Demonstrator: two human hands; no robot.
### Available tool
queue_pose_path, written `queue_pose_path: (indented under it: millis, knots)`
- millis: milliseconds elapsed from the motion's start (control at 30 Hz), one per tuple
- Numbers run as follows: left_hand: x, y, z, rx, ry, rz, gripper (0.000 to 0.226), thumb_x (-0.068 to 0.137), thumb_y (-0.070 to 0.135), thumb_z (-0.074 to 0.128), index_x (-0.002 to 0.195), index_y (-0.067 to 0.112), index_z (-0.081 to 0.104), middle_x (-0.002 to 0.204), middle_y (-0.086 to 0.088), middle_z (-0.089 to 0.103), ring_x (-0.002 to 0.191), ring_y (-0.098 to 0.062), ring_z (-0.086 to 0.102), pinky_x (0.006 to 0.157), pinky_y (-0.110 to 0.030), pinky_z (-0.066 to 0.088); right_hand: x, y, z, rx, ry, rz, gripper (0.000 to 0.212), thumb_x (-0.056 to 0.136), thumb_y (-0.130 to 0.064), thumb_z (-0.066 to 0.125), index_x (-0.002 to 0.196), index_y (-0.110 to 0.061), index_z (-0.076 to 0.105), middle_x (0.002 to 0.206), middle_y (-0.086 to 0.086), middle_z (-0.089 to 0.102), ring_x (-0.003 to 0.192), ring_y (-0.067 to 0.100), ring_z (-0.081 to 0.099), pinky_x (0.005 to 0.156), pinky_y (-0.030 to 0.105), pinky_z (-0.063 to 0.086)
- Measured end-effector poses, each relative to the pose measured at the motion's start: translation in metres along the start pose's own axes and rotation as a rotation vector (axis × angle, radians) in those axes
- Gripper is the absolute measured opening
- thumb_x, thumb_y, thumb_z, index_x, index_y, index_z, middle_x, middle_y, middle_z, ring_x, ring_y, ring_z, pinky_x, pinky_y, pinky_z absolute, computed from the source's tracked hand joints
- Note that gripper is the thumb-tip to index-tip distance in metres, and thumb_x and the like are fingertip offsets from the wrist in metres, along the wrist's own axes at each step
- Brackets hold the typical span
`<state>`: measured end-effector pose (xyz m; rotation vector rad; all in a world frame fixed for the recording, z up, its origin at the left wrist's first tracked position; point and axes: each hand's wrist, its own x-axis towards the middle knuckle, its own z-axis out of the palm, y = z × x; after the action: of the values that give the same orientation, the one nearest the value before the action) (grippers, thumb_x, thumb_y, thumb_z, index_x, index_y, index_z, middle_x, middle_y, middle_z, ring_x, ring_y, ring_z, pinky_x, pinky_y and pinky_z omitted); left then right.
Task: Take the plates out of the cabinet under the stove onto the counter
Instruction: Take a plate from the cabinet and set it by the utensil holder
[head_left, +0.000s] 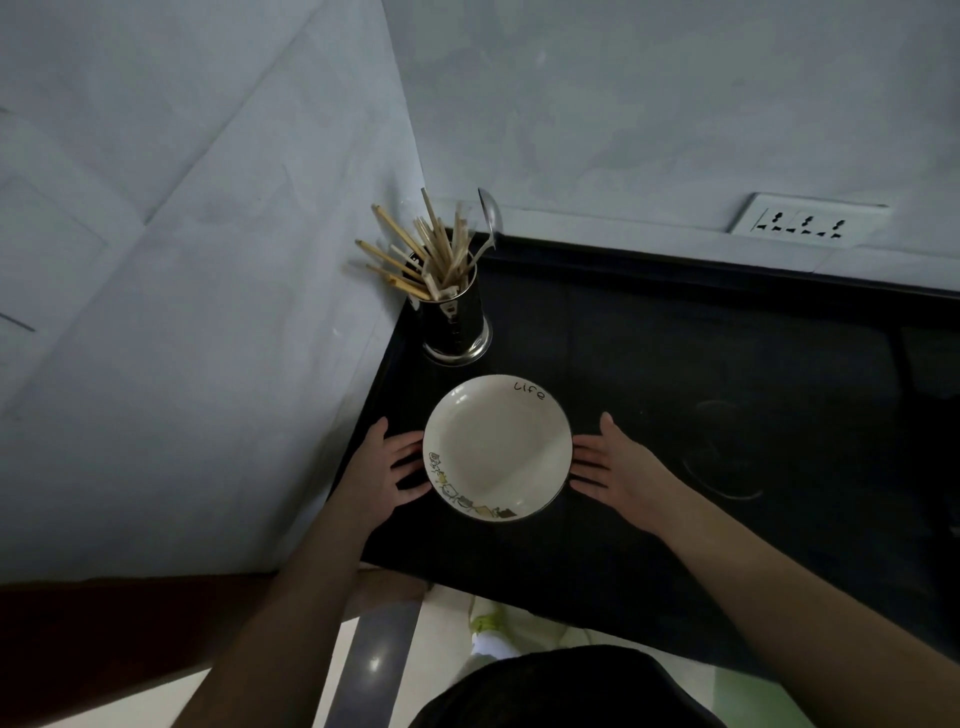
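A white deep plate (496, 447) with the word "life" and small cartoon drawings on its rim sits on the black counter (649, 364), near the left wall. My left hand (384, 467) lies flat on the counter at the plate's left edge, fingers straight and reaching toward or under the rim. My right hand (618, 467) lies at the plate's right edge in the same way, palm turned inward, fingers straight. Neither hand curls round the plate. The cabinet under the stove is out of view.
A steel holder (454, 322) full of wooden chopsticks and a metal spoon stands just behind the plate in the corner. A glass stove top (727, 452) lies to the right. A wall socket (808, 223) sits on the back wall. Grey walls close off the left and back.
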<state>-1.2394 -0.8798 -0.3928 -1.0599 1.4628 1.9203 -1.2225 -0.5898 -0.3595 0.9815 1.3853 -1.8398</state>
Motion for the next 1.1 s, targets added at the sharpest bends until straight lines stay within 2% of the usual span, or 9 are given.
queue_pose_path:
  millis: [167, 367, 500, 633, 700, 767, 933, 1033, 1100]
  knots:
    - [-0.006, -0.004, -0.003, -0.009, -0.016, 0.013, 0.05, 0.102, 0.05, 0.036, 0.12, 0.013, 0.064, 0.125, -0.008, 0.063, 0.115, -0.025, 0.058, 0.081, -0.045, 0.051, -0.006, 0.002, -0.008, -0.042, -0.029, -0.012, 0.061, 0.1, -0.052, 0.032, 0.14, -0.008, 0.046, 0.142, 0.014, 0.05, 0.128, 0.029, 0.049, 0.108, 0.047, 0.04]
    - [-0.026, -0.013, 0.006, 0.106, 0.15, 0.205, 0.031, 0.1, 0.033, 0.051, 0.128, 0.02, 0.057, 0.112, -0.003, 0.066, 0.106, -0.02, 0.062, 0.08, -0.037, 0.053, -0.027, 0.003, -0.032, -0.122, -0.034, -0.07, 0.053, 0.102, -0.046, 0.034, 0.139, -0.011, 0.048, 0.138, 0.011, 0.054, 0.125, 0.027, 0.052, 0.104, 0.043, 0.043]
    - [-0.053, -0.021, 0.021, 0.462, 0.086, 0.323, 0.023, 0.094, 0.045, 0.049, 0.111, 0.033, 0.06, 0.111, 0.009, 0.064, 0.103, -0.01, 0.06, 0.083, -0.035, 0.051, -0.045, 0.009, -0.044, -0.251, -0.011, -0.099, 0.042, 0.102, -0.034, 0.043, 0.137, -0.012, 0.051, 0.134, 0.009, 0.058, 0.119, 0.024, 0.056, 0.104, 0.04, 0.044]
    - [-0.075, -0.038, 0.028, 0.821, 0.064, 0.481, 0.038, 0.099, 0.043, 0.047, 0.136, 0.032, 0.05, 0.132, 0.0, 0.058, 0.116, -0.016, 0.054, 0.096, -0.037, 0.045, -0.058, 0.02, -0.056, -0.349, -0.022, -0.162, 0.038, 0.101, -0.033, 0.047, 0.135, -0.016, 0.052, 0.128, 0.005, 0.06, 0.115, 0.019, 0.058, 0.103, 0.037, 0.044]
    - [-0.087, -0.044, 0.033, 1.161, 0.076, 0.652, 0.047, 0.1, 0.041, 0.047, 0.145, 0.027, 0.04, 0.14, -0.004, 0.051, 0.12, -0.019, 0.05, 0.096, -0.036, 0.044, -0.065, 0.027, -0.06, -0.393, -0.016, -0.201, 0.038, 0.1, -0.035, 0.047, 0.134, -0.019, 0.052, 0.127, 0.002, 0.061, 0.114, 0.017, 0.058, 0.104, 0.038, 0.044]
    - [-0.099, -0.048, 0.041, 1.431, 0.103, 0.83, 0.056, 0.1, 0.041, 0.047, 0.151, 0.022, 0.032, 0.144, -0.006, 0.046, 0.127, -0.024, 0.046, 0.1, -0.043, 0.045, -0.073, 0.035, -0.064, -0.416, 0.01, -0.251, 0.038, 0.1, -0.036, 0.047, 0.133, -0.02, 0.053, 0.127, 0.0, 0.061, 0.112, 0.015, 0.058, 0.105, 0.04, 0.043]
    - [-0.118, -0.052, 0.046, 1.598, 0.074, 1.049, 0.058, 0.099, 0.044, 0.045, 0.15, 0.02, 0.033, 0.145, -0.004, 0.048, 0.13, -0.023, 0.046, 0.104, -0.046, 0.043, -0.098, 0.064, -0.068, -0.605, 0.13, -0.41, 0.045, 0.101, -0.045, 0.037, 0.14, -0.025, 0.048, 0.138, -0.001, 0.055, 0.123, 0.015, 0.052, 0.111, 0.041, 0.037]
    - [-0.128, -0.053, 0.039, 1.668, 0.091, 1.198, 0.056, 0.098, 0.048, 0.041, 0.147, 0.021, 0.04, 0.149, -0.003, 0.046, 0.139, -0.022, 0.038, 0.115, -0.047, 0.03, -0.114, 0.078, -0.058, -0.808, 0.216, -0.49, 0.052, 0.098, -0.053, 0.036, 0.145, -0.029, 0.04, 0.147, -0.003, 0.046, 0.133, 0.016, 0.043, 0.108, 0.033, 0.033]
    - [-0.137, -0.054, 0.029, 1.698, 0.083, 1.269, 0.058, 0.097, 0.05, 0.034, 0.146, 0.021, 0.043, 0.152, -0.004, 0.043, 0.144, -0.023, 0.031, 0.119, -0.05, 0.021, -0.125, 0.09, -0.044, -0.89, 0.267, -0.56, 0.055, 0.097, -0.055, 0.037, 0.147, -0.031, 0.036, 0.151, -0.004, 0.04, 0.136, 0.015, 0.039, 0.109, 0.033, 0.033]
